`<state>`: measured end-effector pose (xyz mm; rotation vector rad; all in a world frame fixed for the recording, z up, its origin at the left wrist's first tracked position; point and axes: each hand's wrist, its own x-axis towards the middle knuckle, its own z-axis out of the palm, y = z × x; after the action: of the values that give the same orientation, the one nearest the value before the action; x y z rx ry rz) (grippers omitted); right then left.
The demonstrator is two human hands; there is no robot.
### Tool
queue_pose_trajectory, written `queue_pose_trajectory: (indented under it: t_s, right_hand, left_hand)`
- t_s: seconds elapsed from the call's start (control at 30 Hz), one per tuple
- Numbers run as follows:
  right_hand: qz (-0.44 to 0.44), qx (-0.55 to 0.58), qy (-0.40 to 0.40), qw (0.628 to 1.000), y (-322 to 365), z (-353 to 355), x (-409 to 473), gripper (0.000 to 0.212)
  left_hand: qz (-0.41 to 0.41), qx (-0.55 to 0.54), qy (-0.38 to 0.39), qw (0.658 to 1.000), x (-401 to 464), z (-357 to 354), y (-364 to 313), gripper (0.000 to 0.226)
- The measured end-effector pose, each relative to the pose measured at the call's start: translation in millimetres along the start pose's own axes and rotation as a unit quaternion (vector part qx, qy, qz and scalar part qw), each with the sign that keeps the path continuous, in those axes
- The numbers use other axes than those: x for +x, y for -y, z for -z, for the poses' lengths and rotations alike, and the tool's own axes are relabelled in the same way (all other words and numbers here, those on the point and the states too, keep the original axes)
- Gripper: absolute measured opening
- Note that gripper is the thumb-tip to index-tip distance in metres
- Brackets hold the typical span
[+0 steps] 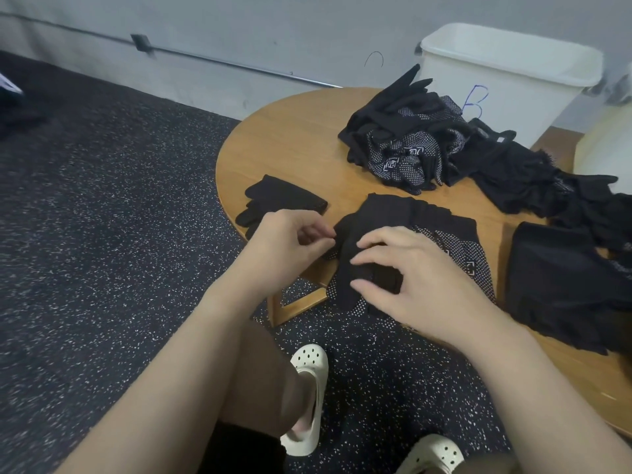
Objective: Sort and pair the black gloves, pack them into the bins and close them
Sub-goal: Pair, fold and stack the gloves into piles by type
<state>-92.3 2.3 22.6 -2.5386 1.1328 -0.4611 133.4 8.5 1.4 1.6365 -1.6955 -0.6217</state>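
A black glove (355, 248) lies on top of a white-dotted glove (461, 248) at the near edge of the round wooden table (294, 142). My left hand (290, 241) pinches the black glove's left edge. My right hand (407, 271) holds its finger end with curled fingers. A plain black glove (284, 200) lies flat to the left. A heap of black and dotted gloves (407, 145) sits further back. A flat stack of black gloves (561, 278) lies at the right. A white bin (513, 83) marked "B" stands behind the heap.
More loose black gloves (547, 186) trail from the heap toward the right edge. A second pale container (605, 145) shows at the far right. Dark speckled floor (102, 234) lies left of the table; my legs and white clogs (307, 398) are below it.
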Motion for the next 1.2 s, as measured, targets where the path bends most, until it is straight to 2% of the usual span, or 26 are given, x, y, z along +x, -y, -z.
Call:
queue_pose_trajectory:
  t_s: [0.13,0.33,0.5,0.63,0.97,1.2]
  right_hand:
    - [-0.003,-0.010,0.043,0.999,2.0,-2.5,-1.5,0.038]
    - [-0.039,0.031,0.047,0.998,-5.3,-4.2,-7.2,0.033]
    - [-0.044,0.064,0.044,0.996,-8.4,-5.2,-7.8,0.031]
    - [-0.047,0.074,0.038,0.995,-9.0,-5.8,-8.3,0.028]
    - [-0.060,0.093,0.038,0.993,-10.8,-7.5,-7.7,0.026]
    - [-0.063,0.097,0.038,0.993,-11.9,-8.0,-8.2,0.025]
  left_hand:
    - [-0.001,0.007,0.029,1.000,1.0,1.2,1.4,0.005]
    - [0.001,0.013,0.088,0.996,-0.8,-0.7,-4.4,0.012]
    - [0.030,-0.008,0.086,0.996,-1.3,-4.6,-9.7,0.017]
    - [0.029,-0.041,0.095,0.994,-2.3,-3.1,-13.7,0.011]
    - [0.038,0.013,0.115,0.993,-2.2,-4.2,-15.4,0.014]
    - [0.026,0.011,0.130,0.991,-1.8,-1.8,-15.6,0.013]
